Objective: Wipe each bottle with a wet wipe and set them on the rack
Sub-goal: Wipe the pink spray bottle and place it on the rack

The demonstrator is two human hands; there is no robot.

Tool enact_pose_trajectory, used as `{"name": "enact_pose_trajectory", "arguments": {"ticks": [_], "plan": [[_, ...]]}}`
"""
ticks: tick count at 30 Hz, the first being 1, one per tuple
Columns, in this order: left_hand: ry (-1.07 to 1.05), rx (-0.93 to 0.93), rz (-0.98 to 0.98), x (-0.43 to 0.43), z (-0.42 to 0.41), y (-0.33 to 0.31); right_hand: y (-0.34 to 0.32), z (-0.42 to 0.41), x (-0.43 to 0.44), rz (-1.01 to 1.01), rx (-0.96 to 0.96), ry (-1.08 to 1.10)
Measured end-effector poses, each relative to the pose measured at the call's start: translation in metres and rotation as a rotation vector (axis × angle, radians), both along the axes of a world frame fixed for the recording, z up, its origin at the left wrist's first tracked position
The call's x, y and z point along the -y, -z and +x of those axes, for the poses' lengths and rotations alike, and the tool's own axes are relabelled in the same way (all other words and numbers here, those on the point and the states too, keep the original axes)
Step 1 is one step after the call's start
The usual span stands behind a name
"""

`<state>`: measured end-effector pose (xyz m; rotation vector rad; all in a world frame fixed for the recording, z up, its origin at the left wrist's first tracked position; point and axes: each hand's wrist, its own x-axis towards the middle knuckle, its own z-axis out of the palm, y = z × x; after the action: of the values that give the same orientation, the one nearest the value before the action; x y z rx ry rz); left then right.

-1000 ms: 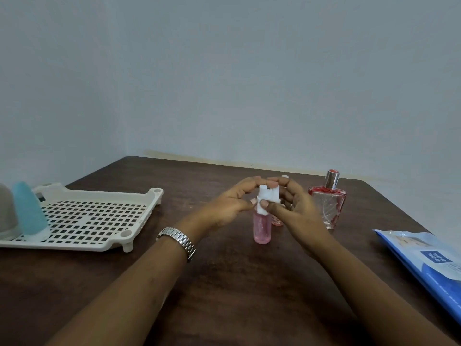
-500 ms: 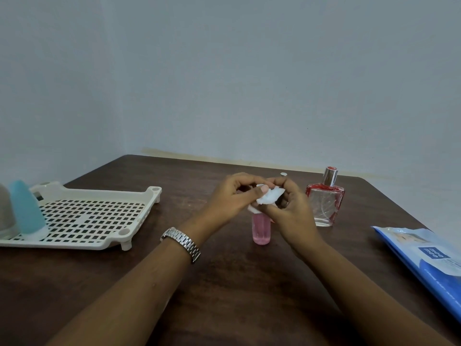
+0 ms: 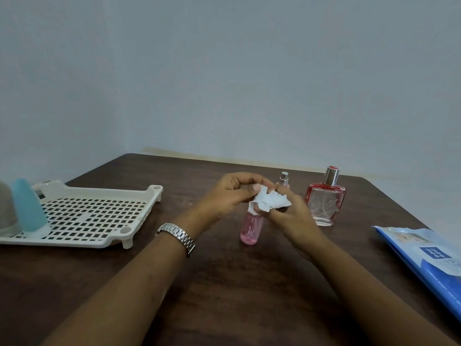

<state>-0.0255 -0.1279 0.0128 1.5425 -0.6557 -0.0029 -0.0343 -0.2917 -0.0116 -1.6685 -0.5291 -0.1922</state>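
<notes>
Head view: mid-wipe on the pink bottle [image 3: 250, 228], slightly tilted at the centre of the surface [image 3: 224, 295], top wrapped in the wet wipe [image 3: 269, 202]. Left hand [image 3: 232, 193] and right hand [image 3: 291, 218] both have fingers curled, pinching the wipe. Blue bottle [image 3: 28, 208] is already on the rack [image 3: 82, 216]. Next, probably: wipe down the body, then carry it left to the rack.

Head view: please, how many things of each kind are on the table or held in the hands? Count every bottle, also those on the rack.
bottles: 5 (pink bottle, small spray bottle, red perfume bottle, blue bottle, grey bottle)
rack: 1
wet wipe: 1
wipe pack: 1
Total: 8
</notes>
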Motion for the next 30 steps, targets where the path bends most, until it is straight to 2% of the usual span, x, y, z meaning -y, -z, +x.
{"name": "enact_pose_trajectory", "arguments": {"ticks": [7, 13, 18, 23, 30], "plan": [[0.031, -0.007, 0.002, -0.006, -0.002, -0.003, -0.003, -0.002, 0.001, -0.129, 0.163, 0.033], [0.077, -0.055, 0.012, -0.009, 0.0, -0.003, -0.009, 0.002, 0.011, -0.43, 0.442, 0.149], [0.109, -0.072, 0.007, -0.007, 0.0, -0.002, -0.006, 0.007, 0.016, -0.331, 0.305, 0.187], [0.088, -0.038, 0.052, -0.01, 0.0, -0.004, -0.004, 0.013, 0.014, -0.337, 0.287, 0.259], [0.074, -0.015, 0.05, -0.012, -0.001, -0.006, -0.012, 0.002, 0.014, -0.308, 0.239, 0.05]]}}
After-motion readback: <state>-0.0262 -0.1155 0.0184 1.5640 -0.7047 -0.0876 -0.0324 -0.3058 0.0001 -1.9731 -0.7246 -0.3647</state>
